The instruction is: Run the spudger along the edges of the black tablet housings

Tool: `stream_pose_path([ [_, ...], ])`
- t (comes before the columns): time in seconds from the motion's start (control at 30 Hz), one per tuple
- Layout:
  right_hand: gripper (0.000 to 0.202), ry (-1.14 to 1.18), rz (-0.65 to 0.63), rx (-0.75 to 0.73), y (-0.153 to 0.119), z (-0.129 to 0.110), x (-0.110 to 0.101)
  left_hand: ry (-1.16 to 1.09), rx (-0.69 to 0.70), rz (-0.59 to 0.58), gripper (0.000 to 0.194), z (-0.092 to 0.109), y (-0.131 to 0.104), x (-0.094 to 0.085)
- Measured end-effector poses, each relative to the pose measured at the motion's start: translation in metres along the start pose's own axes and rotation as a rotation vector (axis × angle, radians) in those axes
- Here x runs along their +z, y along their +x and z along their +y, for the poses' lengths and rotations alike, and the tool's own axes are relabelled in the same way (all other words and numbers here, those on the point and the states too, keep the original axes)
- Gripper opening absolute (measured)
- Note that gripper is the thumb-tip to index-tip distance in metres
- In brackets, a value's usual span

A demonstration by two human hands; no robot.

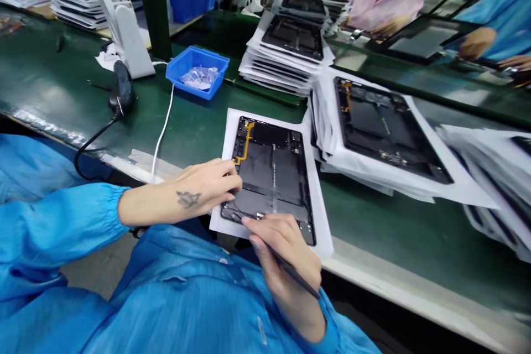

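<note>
An opened tablet-like device (286, 171), with black inner panels and a yellow flex strip, lies on a white sheet (321, 235) at the front edge of the bench. My left hand (215, 182) rests on its lower left corner, fingers curled and pressed together; what they pinch, if anything, is hidden. A slim black tool (296, 276), like tweezers, is gripped pen-fashion in my right hand (286, 249). Its working end is by the device's near edge, partly covered by my fingers. A thin dark wire (238, 211) shows between the two hands.
Right of the device, similar units (390, 121) sit on stacked white sheets; another stack (286, 61) stands behind. A blue bin (215, 86) holds clear plastic pieces. Farther left are a black corded handpiece (121, 88) and a white stand (135, 47). Co-workers' hands (477, 43) are across the bench.
</note>
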State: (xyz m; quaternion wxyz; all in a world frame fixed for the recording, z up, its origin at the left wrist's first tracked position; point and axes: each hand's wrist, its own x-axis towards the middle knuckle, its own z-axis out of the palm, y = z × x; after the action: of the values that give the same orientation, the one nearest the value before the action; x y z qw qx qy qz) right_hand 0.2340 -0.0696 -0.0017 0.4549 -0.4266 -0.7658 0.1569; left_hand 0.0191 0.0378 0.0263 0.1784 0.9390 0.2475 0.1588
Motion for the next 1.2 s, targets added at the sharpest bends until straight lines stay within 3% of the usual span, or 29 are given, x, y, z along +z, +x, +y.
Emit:
stream_pose_path([
  [0.17,0.036,-0.006,0.062,0.055,-0.003,0.004,-0.001,-0.115,0.138,-0.152,0.01,-0.007,0.015,-0.015],
  [0.27,0.028,-0.031,0.084,0.086,-0.004,0.005,-0.005,-0.145,0.144,-0.164,0.014,-0.005,0.02,-0.018],
  [0.43,0.036,0.032,0.145,0.095,0.0,0.004,-0.007,-0.473,-0.102,-0.078,0.014,0.011,0.015,-0.009],
  [0.53,0.034,-0.128,0.031,0.023,0.008,0.001,-0.001,-0.714,-0.295,-0.048,0.002,0.021,0.009,0.0],
  [0.67,0.016,-0.299,-0.035,-0.041,0.019,0.0,0.011,-0.951,-0.421,-0.011,0.012,0.027,0.001,0.014],
  [0.73,0.018,-0.266,-0.028,-0.028,0.021,0.002,0.015,-0.922,-0.437,0.057,0.017,0.027,-0.005,0.019],
  [0.8,0.017,-0.2,-0.03,0.012,0.021,0.003,0.016,-0.758,-0.424,0.182,0.015,0.028,-0.012,0.021],
  [0.93,0.018,-0.137,-0.036,0.066,0.022,0.005,0.016,-0.47,-0.293,0.405,0.008,0.031,-0.019,0.026],
  [1.2,0.02,-0.132,-0.011,0.072,0.023,0.008,0.019,-0.388,-0.229,0.498,0.005,0.038,-0.016,0.031],
])
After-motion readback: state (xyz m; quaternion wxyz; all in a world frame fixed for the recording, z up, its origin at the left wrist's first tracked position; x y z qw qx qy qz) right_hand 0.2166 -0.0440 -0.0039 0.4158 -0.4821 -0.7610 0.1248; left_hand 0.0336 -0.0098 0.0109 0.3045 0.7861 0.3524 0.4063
